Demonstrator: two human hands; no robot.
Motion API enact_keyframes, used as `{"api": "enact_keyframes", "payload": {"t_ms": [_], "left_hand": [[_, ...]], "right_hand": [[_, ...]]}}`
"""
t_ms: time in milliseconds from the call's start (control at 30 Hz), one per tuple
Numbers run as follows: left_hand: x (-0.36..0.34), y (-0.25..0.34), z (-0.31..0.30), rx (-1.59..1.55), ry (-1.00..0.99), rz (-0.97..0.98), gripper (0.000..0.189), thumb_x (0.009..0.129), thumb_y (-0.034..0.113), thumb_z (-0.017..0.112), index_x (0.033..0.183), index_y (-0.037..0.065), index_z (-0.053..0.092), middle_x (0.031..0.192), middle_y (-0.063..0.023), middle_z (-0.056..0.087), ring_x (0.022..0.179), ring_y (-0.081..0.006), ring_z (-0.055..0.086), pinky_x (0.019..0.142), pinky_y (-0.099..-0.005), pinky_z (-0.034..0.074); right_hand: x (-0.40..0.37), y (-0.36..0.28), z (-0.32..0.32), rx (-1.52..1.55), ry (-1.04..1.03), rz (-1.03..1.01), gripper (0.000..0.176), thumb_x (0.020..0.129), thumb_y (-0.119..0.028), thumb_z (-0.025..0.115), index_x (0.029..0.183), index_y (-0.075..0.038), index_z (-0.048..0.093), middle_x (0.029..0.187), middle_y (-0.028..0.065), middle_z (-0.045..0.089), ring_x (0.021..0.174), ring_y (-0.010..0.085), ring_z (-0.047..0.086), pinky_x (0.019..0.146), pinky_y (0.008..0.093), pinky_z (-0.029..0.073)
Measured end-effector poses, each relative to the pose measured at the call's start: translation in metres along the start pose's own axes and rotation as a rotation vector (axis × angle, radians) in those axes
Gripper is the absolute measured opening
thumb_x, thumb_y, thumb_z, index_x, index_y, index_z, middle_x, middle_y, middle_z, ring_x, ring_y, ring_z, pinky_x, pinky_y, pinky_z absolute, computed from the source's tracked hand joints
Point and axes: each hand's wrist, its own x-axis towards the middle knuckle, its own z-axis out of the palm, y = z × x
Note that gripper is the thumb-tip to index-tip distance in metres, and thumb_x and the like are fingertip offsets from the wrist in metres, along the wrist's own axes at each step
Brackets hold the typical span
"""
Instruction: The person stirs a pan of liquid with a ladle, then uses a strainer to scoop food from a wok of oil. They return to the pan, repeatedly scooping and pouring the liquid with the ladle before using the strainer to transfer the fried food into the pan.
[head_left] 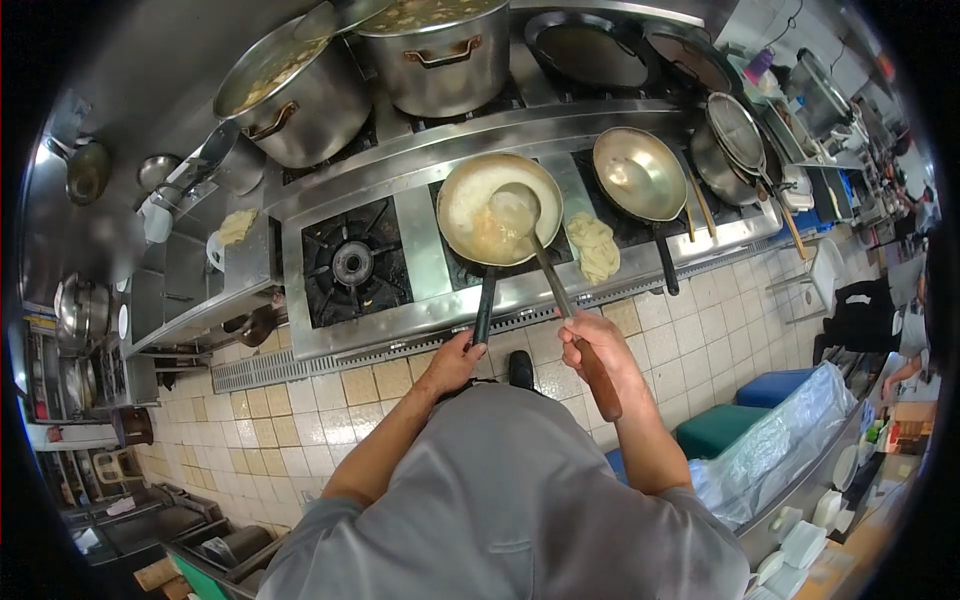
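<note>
My left hand point(458, 360) is closed around the end of the dark handle of a round pan point(447, 212), which sits over the middle burner of the stove point(428, 270), its handle reaching out past the front edge. My right hand point(597, 345), well apart from the left, is wrapped around a long ladle point(552, 272), its bowl down in the pan's liquid point(472, 198). The step in hand looks to be stirring or scooping; whether the ladle touches the pan's floor, I can't tell. I judge the next move calls for a steady left grip and a level ladle bowl, so nothing slops over the rim. The liquid is pale and cloudy, thin-looking, with a wet shine. The ladle has a slim metal shaft and a thick brown grip that looks wooden. Just right of my pan, near the stove's front edge, lies a crumpled, soft cream cloth point(593, 247); further right a second pan point(638, 170) shows a shiny, shallow curve. Toward the stove's front left corner sits a bare burner point(352, 262) of black, spoked metal.
</note>
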Motion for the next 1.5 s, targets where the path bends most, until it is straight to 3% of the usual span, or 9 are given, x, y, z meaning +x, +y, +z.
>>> {"api": "enact_keyframes", "payload": {"t_ms": [233, 433, 533, 733, 933, 1000, 1133, 1333, 1500], "left_hand": [[-0.003, 0.002, 0.0, -0.011, 0.003, 0.007, 0.046, 0.098, 0.031, 0.06, 0.136, 0.005, 0.054, 0.107, -0.02, 0.068, 0.092, -0.0291, 0.066, 0.085, -0.038, 0.051], [-0.007, 0.012, -0.006, 0.071, 0.002, 0.034, 0.045, 0.098, 0.031, 0.06, 0.133, 0.004, 0.055, 0.109, -0.0223, 0.068, 0.094, -0.0316, 0.066, 0.086, -0.0388, 0.052], [-0.007, 0.007, -0.002, 0.04, 0.07, 0.073, 0.034, 0.099, 0.028, 0.059, 0.119, 0.0, 0.06, 0.097, -0.0182, 0.066, 0.088, -0.0284, 0.063, 0.082, -0.0394, 0.05], [-0.013, 0.018, -0.008, 0.024, 0.049, 0.021, 0.041, 0.098, 0.029, 0.059, 0.128, 0.001, 0.058, 0.11, -0.0242, 0.067, 0.103, -0.0368, 0.066, 0.089, -0.041, 0.05], [-0.012, 0.009, -0.006, -0.029, 0.044, 0.032, 0.041, 0.098, 0.028, 0.059, 0.129, 0.001, 0.057, 0.108, -0.022, 0.068, 0.1, -0.0333, 0.066, 0.089, -0.0397, 0.05], [-0.011, 0.005, -0.005, -0.049, 0.028, 0.044, 0.042, 0.099, 0.027, 0.059, 0.131, 0.001, 0.056, 0.108, -0.0199, 0.068, 0.098, -0.0299, 0.065, 0.089, -0.0387, 0.05], [-0.012, 0.005, -0.005, -0.01, 0.075, 0.077, 0.042, 0.097, 0.028, 0.06, 0.129, -0.001, 0.057, 0.109, -0.0225, 0.068, 0.1, -0.0334, 0.065, 0.089, -0.0401, 0.05], [-0.01, 0.006, -0.004, -0.023, 0.097, 0.071, 0.042, 0.096, 0.029, 0.062, 0.124, -0.003, 0.059, 0.105, -0.0244, 0.068, 0.099, -0.0361, 0.066, 0.087, -0.0408, 0.05], [-0.007, 0.006, -0.006, -0.021, 0.03, 0.013, 0.043, 0.096, 0.029, 0.062, 0.126, -0.002, 0.058, 0.103, -0.0231, 0.068, 0.095, -0.0334, 0.066, 0.084, -0.0393, 0.05]], "right_hand": [[-0.006, -0.017, -0.001, -0.259, 0.017, -0.192, 0.018, 0.095, -0.009, 0.058, 0.11, 0.0, 0.061, 0.077, 0.0021, 0.058, 0.051, 0.0098, 0.053, 0.047, 0.0222, 0.042], [-0.009, -0.021, 0.007, -0.441, 0.07, -0.36, 0.045, 0.093, 0.002, 0.057, 0.137, 0.0, 0.054, 0.08, 0.0001, 0.059, 0.059, 0.0066, 0.053, 0.05, 0.0216, 0.045], [0.004, -0.019, -0.006, -0.478, 0.087, -0.334, 0.046, 0.092, 0.002, 0.058, 0.137, -0.001, 0.054, 0.08, 0.0, 0.058, 0.059, 0.0059, 0.052, 0.051, 0.0221, 0.044], [0.038, -0.016, -0.011, -0.781, 0.176, -0.371, 0.044, 0.092, -0.001, 0.056, 0.136, -0.001, 0.057, 0.074, 0.0002, 0.055, 0.055, 0.0073, 0.051, 0.05, 0.0237, 0.043], [0.093, -0.001, -0.04, -1.29, 0.283, -0.605, 0.046, 0.087, -0.007, 0.063, 0.131, 0.004, 0.056, 0.096, 0.0189, 0.07, 0.085, 0.0263, 0.067, 0.082, 0.0381, 0.052], [0.109, 0.007, -0.045, -1.117, 0.218, -0.614, 0.031, 0.091, -0.006, 0.058, 0.121, 0.0, 0.062, 0.073, 0.0052, 0.06, 0.055, 0.0121, 0.056, 0.05, 0.0284, 0.045], [0.109, 0.016, -0.032, -0.917, 0.092, -0.194, 0.025, 0.092, -0.009, 0.061, 0.114, 0.002, 0.062, 0.08, 0.0087, 0.063, 0.067, 0.0165, 0.061, 0.061, 0.0329, 0.049], [0.094, 0.04, -0.034, 0.362, -0.173, 0.256, 0.026, 0.1, -0.013, 0.054, 0.122, 0.0, 0.056, 0.079, 0.0024, 0.057, 0.054, 0.0065, 0.047, 0.05, 0.0247, 0.039], [0.063, 0.035, -0.037, 0.508, -0.241, 0.313, 0.031, 0.099, -0.014, 0.055, 0.127, 0.0, 0.056, 0.079, 0.0016, 0.057, 0.055, 0.0056, 0.046, 0.052, 0.0245, 0.038]]}}
